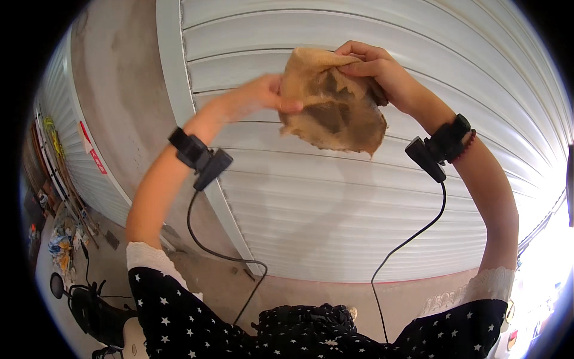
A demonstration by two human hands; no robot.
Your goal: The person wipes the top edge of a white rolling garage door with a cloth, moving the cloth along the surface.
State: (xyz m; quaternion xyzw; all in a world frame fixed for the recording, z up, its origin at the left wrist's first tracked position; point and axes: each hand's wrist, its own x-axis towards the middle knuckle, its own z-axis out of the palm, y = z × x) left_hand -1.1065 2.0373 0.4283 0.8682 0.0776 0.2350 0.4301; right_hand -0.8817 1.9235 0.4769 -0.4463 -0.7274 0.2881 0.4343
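Note:
A tan cloth (305,75) with dark dirty patches and a frayed lower edge hangs in front of a white slatted shutter (335,209). My right hand (376,69) pinches its upper right edge between thumb and fingers. At the cloth's left edge is my left hand (272,96), smeared by motion, its thumb lying over the front of the cloth. The other fingers of that hand are partly hidden behind the fabric. Black devices with cables are strapped to both wrists, the left device (200,158) and the right device (439,146).
A grey wall pillar (128,78) and a pale door frame (173,66) stand left of the shutter. Farther left, long poles (60,167) lean near a bundle of bags (63,245). A dark scooter (95,311) is parked at lower left. Concrete floor (299,287) runs below.

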